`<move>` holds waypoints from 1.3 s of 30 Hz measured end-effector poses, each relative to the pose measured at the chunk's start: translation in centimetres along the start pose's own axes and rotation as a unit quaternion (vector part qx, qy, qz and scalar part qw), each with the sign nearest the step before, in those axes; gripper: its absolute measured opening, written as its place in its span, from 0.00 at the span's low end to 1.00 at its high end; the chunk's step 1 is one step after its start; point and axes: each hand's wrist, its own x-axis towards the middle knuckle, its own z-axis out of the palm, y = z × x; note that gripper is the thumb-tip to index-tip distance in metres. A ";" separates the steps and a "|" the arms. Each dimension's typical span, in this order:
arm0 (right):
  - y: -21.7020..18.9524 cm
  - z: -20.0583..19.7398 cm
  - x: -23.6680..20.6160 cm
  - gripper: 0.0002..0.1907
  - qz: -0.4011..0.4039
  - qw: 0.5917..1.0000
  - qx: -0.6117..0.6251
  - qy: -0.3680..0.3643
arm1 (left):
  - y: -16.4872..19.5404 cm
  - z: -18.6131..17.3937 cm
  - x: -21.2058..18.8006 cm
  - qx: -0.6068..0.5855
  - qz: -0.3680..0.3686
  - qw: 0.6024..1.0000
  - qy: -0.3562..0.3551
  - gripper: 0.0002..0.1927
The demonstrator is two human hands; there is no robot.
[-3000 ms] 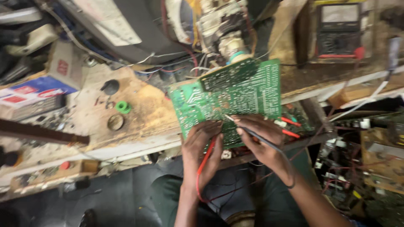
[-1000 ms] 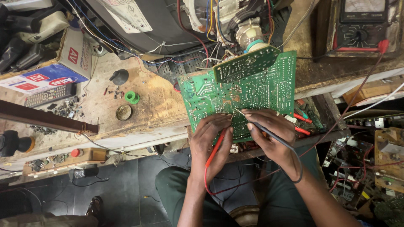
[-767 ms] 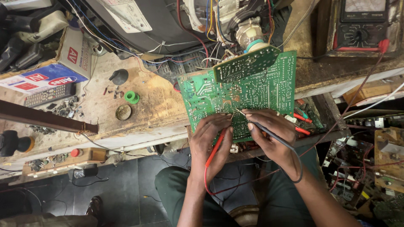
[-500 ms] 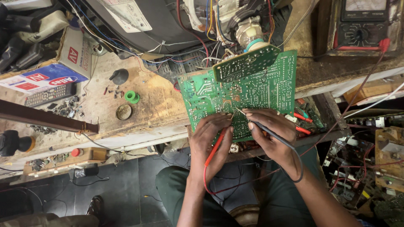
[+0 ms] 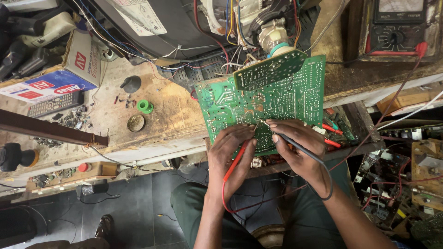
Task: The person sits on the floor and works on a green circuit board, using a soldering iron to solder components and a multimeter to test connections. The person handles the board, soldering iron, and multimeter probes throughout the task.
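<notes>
Head view: our left hand (image 5: 230, 154) grips the red probe (image 5: 234, 162), right hand (image 5: 297, 145) the black probe (image 5: 295, 144), on the green board (image 5: 281, 99); a slip could bridge neighbouring solder joints.

Electronics repair workshop. Scarred, stained wooden bench (image 5: 175, 110) crowded with an opened television chassis (image 5: 184, 27), loose wiring, a green circuit board (image 5: 286, 92) and an analogue multimeter (image 5: 397, 23) with red lead. Small screws and parts, a solder spool (image 5: 145, 106), a remote control (image 5: 55, 103); salvaged boards heaped at right (image 5: 415, 170).
</notes>
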 end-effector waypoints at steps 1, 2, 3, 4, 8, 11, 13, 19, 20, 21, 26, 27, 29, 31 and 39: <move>0.0 0.0 0.0 0.11 -0.015 1.000 -0.007 0.002 | 0.0 0.0 0.0 0.001 0.000 1.000 0.000 0.09; -0.1 0.0 0.0 0.11 -0.031 0.999 -0.014 0.004 | 0.0 0.0 0.0 0.001 0.000 1.000 0.000 0.09; -0.1 -0.1 0.0 0.11 -0.012 1.000 -0.011 0.001 | 0.0 0.0 0.0 0.001 0.000 1.000 -0.001 0.09; -0.2 -0.1 0.0 0.11 0.007 1.000 -0.007 -0.001 | 0.1 0.0 0.0 0.001 0.000 1.000 -0.001 0.09; -0.3 -0.2 0.1 0.11 0.003 1.000 -0.016 -0.002 | 0.1 0.0 0.0 -0.001 -0.004 1.000 0.000 0.08; -0.3 -0.1 0.2 0.11 0.000 1.000 -0.014 -0.005 | 0.1 0.0 0.0 0.001 -0.004 1.000 -0.001 0.08; -0.3 -0.1 0.2 0.11 -0.001 1.000 -0.010 -0.002 | 0.1 0.0 0.0 0.000 -0.005 1.000 -0.001 0.08; 0.5 0.1 -0.3 0.11 -0.025 1.000 0.000 0.005 | 0.0 0.0 0.0 0.001 -0.006 1.000 0.000 0.08; 0.7 0.1 -0.3 0.11 -0.025 1.000 0.007 0.007 | 0.0 0.0 0.0 0.005 -0.010 1.000 0.000 0.08; 0.8 0.2 -0.4 0.11 0.002 1.000 0.014 0.006 | -0.1 0.0 0.0 0.008 -0.013 1.000 -0.001 0.09; 0.7 -0.1 -0.2 0.12 0.062 0.998 0.019 0.000 | -0.2 0.5 0.1 0.004 -0.012 1.000 -0.001 0.09; 0.5 -0.2 -0.1 0.12 0.032 0.999 0.010 0.005 | -0.2 0.5 0.1 0.001 -0.009 1.000 -0.001 0.09; 0.1 -0.3 0.1 0.11 -0.027 1.000 -0.005 0.012 | -0.2 0.5 0.1 0.001 -0.006 1.000 0.000 0.10; -0.3 -0.3 0.4 0.11 -0.018 1.000 -0.010 0.016 | -0.2 0.6 0.1 0.005 -0.002 1.000 0.002 0.10; -0.4 -0.3 0.4 0.11 0.004 1.000 0.026 0.004 | 0.1 0.3 0.0 -0.007 -0.037 0.999 -0.006 0.10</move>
